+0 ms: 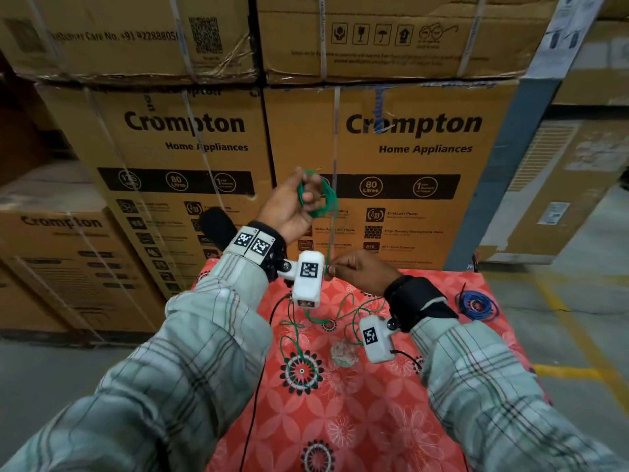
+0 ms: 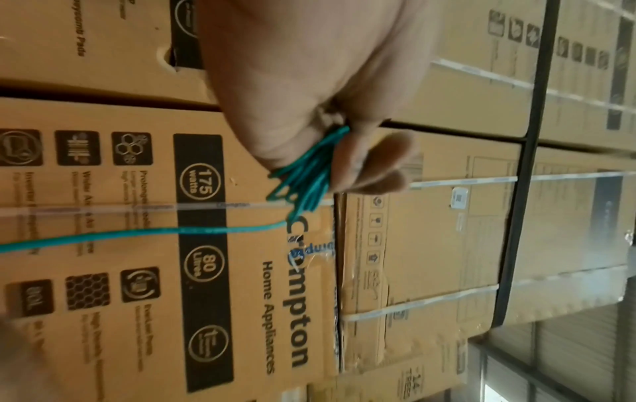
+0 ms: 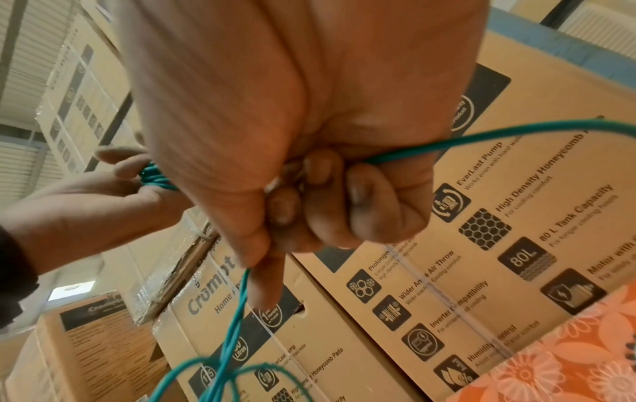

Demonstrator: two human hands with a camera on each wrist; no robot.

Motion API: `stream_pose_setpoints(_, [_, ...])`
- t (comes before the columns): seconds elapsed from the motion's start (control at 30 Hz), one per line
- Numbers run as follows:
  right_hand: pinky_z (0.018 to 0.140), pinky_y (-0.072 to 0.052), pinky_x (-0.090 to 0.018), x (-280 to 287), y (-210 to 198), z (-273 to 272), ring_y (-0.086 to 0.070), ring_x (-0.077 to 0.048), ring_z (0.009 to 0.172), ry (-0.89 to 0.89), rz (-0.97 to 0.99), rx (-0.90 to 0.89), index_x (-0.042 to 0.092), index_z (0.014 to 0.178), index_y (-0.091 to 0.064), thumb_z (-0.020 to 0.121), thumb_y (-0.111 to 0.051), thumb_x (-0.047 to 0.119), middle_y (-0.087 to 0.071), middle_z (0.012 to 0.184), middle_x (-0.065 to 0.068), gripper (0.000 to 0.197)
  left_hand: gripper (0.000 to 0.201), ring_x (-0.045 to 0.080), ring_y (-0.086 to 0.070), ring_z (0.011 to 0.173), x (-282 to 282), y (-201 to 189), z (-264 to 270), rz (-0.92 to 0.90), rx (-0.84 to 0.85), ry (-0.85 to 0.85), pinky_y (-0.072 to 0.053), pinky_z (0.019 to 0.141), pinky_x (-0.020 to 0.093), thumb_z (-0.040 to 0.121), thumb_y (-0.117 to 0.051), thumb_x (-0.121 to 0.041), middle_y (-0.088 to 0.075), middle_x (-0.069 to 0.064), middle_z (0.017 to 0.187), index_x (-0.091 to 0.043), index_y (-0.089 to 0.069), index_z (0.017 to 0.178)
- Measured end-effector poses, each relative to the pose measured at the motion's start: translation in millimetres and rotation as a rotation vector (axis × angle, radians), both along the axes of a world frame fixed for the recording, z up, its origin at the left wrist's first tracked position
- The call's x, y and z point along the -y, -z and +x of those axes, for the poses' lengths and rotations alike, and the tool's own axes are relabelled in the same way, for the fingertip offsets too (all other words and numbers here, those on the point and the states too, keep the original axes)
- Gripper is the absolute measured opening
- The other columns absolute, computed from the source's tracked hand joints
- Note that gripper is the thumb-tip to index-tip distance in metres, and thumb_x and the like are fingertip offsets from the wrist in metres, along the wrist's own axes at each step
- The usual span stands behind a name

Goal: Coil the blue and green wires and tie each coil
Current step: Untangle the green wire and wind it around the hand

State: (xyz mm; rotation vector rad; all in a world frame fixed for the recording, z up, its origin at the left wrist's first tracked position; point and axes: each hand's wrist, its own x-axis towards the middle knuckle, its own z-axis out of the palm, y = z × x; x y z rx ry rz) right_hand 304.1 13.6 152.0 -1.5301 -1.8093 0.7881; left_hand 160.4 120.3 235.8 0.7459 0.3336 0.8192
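So my left hand [image 1: 287, 207] is up near the middle of the head view, palm facing me, fingers curled around a bunch of loops of the green wire [image 1: 318, 195]. In the left wrist view the loops are squeezed between my fingertips [image 2: 375, 160] and my palm, and one strand runs off toward the left edge of the frame.

My right hand [image 1: 357, 267] sits lower and a bit to the right, fist closed, with the free run of the green wire pinched in it. The right wrist view shows it best: the wire comes in from the upper right, goes under my curled fingers [image 3: 361, 201], and comes out at the bottom by my thumb. From there it hangs down in loose loops, and the slack lies squiggled on the red floral tablecloth [image 1: 374, 420] in the lower middle of the head view.

The blue wire [image 1: 476, 304] is lying as a coil on the cloth at the right side of the frame, well apart from both hands. I can't tell from here if it has a tie on it.

Stacked cardboard boxes [image 1: 190, 148] printed "Crompton Home Appliances" fill the whole top half behind the table.
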Motion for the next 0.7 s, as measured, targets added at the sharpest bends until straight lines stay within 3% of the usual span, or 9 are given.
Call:
stream_pose_setpoints(0.1, [0.055,-0.035,-0.005,0,11,5,-0.052,0.013,0.055,0.138,0.031,-0.093,-0.004,0.090,-0.068,0.098,-0.048,0.004,-0.058,0.067,0.015,0.022,0.029,0.003,-0.043,0.043,-16,-7,-11,0.043,0.094,-0.167,-0.038,0.041,0.016,0.104,-0.032,-0.032,-0.070,0.016,0.109,-0.016,-0.042,0.082])
stream_pose_setpoints(0.17, [0.057,-0.037,-0.005,-1,15,10,-0.054,0.013,0.065,0.233,0.053,-0.177,0.006,0.087,-0.065,0.098,-0.048,0.006,-0.063,0.080,0.008,0.020,0.029,0.003,-0.041,0.044,-22,-10,-18,0.081,0.096,-0.239,-0.037,0.043,0.016,0.105,-0.029,-0.030,-0.066,0.020,0.119,-0.016,-0.040,0.082])
stream_pose_setpoints(0.2, [0.060,-0.038,-0.007,-3,17,13,-0.055,0.011,0.070,0.277,0.061,-0.190,0.010,0.087,-0.062,0.098,-0.049,0.007,-0.063,0.083,0.008,0.018,0.028,0.003,-0.041,0.044,-23,-12,-20,0.094,0.092,-0.265,-0.036,0.043,0.016,0.105,-0.028,-0.029,-0.065,0.021,0.120,-0.017,-0.039,0.082])
stream_pose_setpoints(0.27, [0.062,-0.040,-0.016,-10,28,25,-0.056,-0.004,0.072,0.364,0.078,-0.146,0.013,0.085,-0.060,0.096,-0.052,0.009,-0.059,0.078,0.009,0.015,0.028,0.004,-0.041,0.043,-25,-11,-26,0.112,0.087,-0.317,-0.036,0.043,0.016,0.105,-0.028,-0.027,-0.066,0.021,0.119,-0.017,-0.038,0.081])
stream_pose_setpoints(0.33, [0.066,-0.046,-0.028,-15,45,42,-0.056,-0.022,0.075,0.477,0.034,-0.041,0.015,0.078,-0.057,0.095,-0.053,0.012,-0.060,0.077,0.000,0.017,0.028,0.004,-0.042,0.043,-30,-13,-34,0.115,0.108,-0.372,-0.036,0.043,0.016,0.105,-0.028,-0.030,-0.065,0.021,0.120,-0.017,-0.038,0.083])
stream_pose_setpoints(0.4, [0.075,-0.048,-0.035,-13,70,65,-0.061,-0.032,0.086,0.622,-0.077,0.052,0.016,0.076,-0.057,0.094,-0.054,0.016,-0.065,0.084,-0.010,0.018,0.027,0.005,-0.043,0.043,-40,-17,-49,0.105,0.155,-0.452,-0.037,0.044,0.017,0.105,-0.029,-0.031,-0.066,0.021,0.119,-0.016,-0.038,0.084])
stream_pose_setpoints(0.57, [0.068,-0.035,-0.026,3,104,88,-0.063,-0.034,0.090,0.791,-0.172,0.103,0.011,0.082,-0.063,0.090,-0.056,0.012,-0.068,0.091,-0.017,0.011,0.024,0.007,-0.041,0.046,-55,-6,-74,0.173,0.015,-0.545,-0.036,0.047,0.020,0.105,-0.029,-0.029,-0.063,0.022,0.124,-0.017,-0.036,0.085])
stream_pose_setpoints(0.7, [0.070,-0.040,-0.027,-7,96,74,-0.061,-0.028,0.085,0.770,-0.211,0.150,0.005,0.086,-0.065,0.089,-0.053,0.012,-0.068,0.094,-0.018,0.014,0.025,0.007,-0.042,0.045,-40,19,-55,0.157,-0.065,-0.459,-0.036,0.048,0.020,0.105,-0.029,-0.027,-0.065,0.020,0.121,-0.019,-0.035,0.082])
